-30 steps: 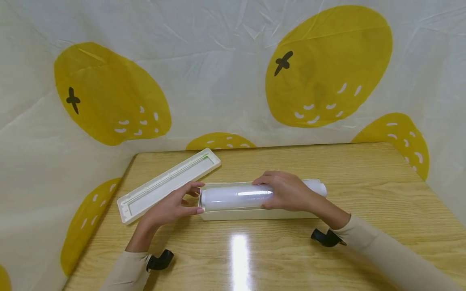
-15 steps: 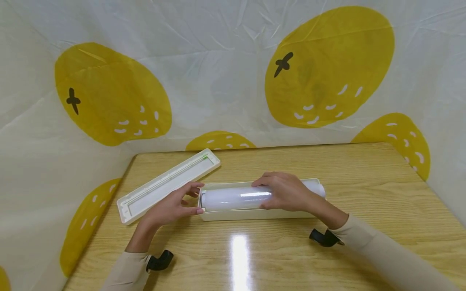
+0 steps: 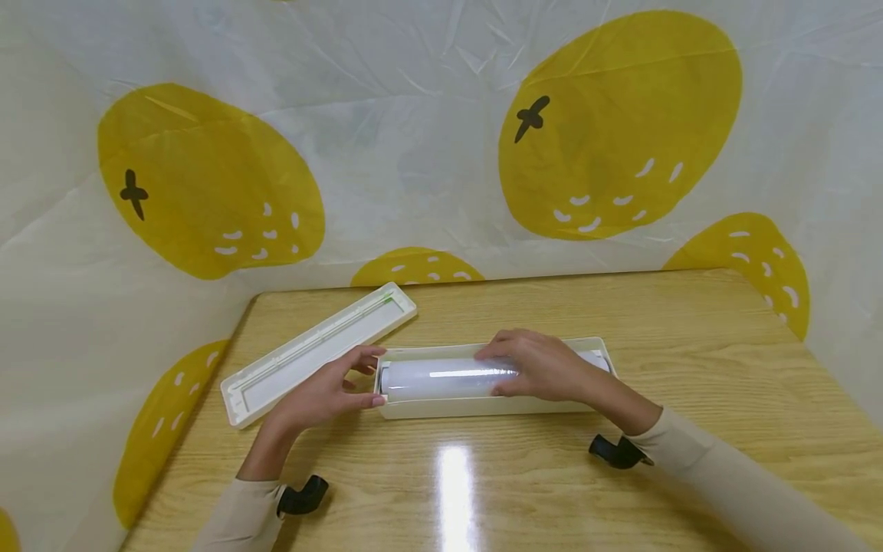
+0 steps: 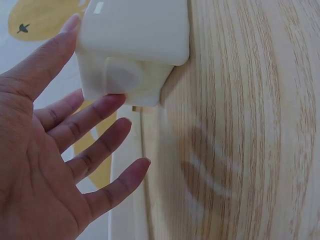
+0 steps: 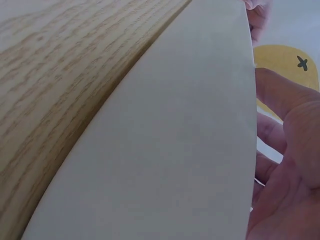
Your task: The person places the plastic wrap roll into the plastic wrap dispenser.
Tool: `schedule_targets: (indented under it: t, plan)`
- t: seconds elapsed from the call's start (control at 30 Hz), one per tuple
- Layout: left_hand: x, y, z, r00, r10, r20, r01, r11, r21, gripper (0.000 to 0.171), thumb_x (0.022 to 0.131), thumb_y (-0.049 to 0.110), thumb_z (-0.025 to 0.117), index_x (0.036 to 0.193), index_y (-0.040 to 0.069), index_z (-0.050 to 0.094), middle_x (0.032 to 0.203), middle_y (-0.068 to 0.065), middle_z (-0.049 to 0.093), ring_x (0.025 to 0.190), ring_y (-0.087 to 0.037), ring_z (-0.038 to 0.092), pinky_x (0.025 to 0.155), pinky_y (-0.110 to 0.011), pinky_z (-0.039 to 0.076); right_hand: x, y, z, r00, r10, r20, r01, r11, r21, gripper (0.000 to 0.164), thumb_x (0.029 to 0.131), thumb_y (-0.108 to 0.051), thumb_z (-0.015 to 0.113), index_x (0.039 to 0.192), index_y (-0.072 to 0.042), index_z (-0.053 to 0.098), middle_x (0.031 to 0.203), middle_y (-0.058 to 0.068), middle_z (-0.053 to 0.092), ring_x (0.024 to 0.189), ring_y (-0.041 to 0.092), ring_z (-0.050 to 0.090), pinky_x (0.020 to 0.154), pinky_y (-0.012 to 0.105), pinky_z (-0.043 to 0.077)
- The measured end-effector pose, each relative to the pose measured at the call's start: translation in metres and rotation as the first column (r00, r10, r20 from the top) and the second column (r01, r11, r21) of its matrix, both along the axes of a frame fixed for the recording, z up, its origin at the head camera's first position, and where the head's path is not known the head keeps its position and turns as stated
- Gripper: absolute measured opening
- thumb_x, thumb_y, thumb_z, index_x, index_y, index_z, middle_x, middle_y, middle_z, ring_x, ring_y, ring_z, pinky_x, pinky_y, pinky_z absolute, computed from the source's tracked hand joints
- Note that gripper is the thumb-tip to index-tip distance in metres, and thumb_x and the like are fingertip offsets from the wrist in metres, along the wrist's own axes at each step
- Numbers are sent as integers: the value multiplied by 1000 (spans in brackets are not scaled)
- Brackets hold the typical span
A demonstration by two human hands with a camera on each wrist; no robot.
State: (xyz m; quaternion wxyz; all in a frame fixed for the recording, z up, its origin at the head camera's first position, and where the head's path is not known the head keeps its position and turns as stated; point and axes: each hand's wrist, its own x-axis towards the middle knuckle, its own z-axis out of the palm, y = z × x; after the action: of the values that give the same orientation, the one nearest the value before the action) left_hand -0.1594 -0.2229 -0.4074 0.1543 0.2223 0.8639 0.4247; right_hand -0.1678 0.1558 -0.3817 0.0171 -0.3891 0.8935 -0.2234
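A roll of plastic wrap (image 3: 428, 377) lies lengthwise inside a long cream-white box (image 3: 483, 406) on the table. My right hand (image 3: 541, 364) grips the roll from above, right of its middle, thumb on the near side and fingers on the far side. At the box's left end my left hand (image 3: 338, 387) holds the corners between thumb and fingers. The left wrist view shows that hand (image 4: 65, 130) with its thumb at the upper edge and a fingertip against the end of the box (image 4: 135, 35). From the right wrist, the box's side wall (image 5: 165, 125) hides most of the roll.
The long white lid (image 3: 317, 353) lies inside up, slanted, behind my left hand, with a little green at its far end. A wooden table (image 3: 690, 345) bears everything. Behind it hangs a white sheet (image 3: 414, 153) printed with yellow fruit.
The roll's right end, which stuck out over the box's right end, has gone down and left inside the walls. My right hand has kept its grip; the left has stayed in place.
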Motion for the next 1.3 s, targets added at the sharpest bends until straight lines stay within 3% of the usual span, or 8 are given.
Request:
schedule_targets:
  t: [0.2, 0.43, 0.77, 1.1, 1.3]
  plan:
    - [0, 0, 1, 1000, -3, -4, 3, 1000, -2, 74, 90, 33, 80, 151, 17, 42, 139, -11, 57, 127, -34, 53, 100, -54, 50, -2, 10, 1, 998, 51, 45, -50, 998, -32, 46, 87, -28, 82, 130, -16, 69, 122, -3, 67, 109, 16, 64, 89, 42, 55]
    - [0, -1, 2, 1000, -11, -10, 11, 1000, -4, 73, 90, 33, 79, 151, 15, 42, 138, -11, 58, 126, -34, 54, 99, -53, 51, -1, 26, 1, 996, 59, 66, -56, 997, -47, 43, 90, -25, 79, 131, -14, 68, 124, -2, 67, 110, 17, 64, 91, 42, 55]
    - [0, -1, 1, 1000, -8, -5, 8, 1000, -14, 73, 90, 34, 79, 151, 15, 43, 137, -11, 58, 125, -33, 54, 98, -52, 52, 2, 46, 5, 998, 15, 68, -13, 999, -38, 39, 89, -27, 80, 126, -20, 71, 120, -7, 67, 107, 14, 65, 90, 42, 55]
    - [1, -2, 2, 1000, 1, 4, -1, 1000, -21, 76, 88, 37, 81, 151, 17, 43, 139, -9, 57, 127, -33, 54, 100, -52, 52, 1, 67, 9, 998, 32, 62, -30, 998, -47, 34, 90, -24, 80, 123, -17, 74, 116, -5, 69, 104, 16, 66, 88, 46, 55]
    - [0, -1, 2, 1000, -11, 2, 11, 1000, -14, 75, 89, 36, 80, 151, 16, 42, 140, -10, 57, 128, -34, 53, 100, -53, 51, 4, 80, 12, 996, -1, 85, 4, 1000, -31, 34, 89, -23, 80, 122, -17, 74, 117, -5, 69, 104, 17, 65, 89, 45, 55]
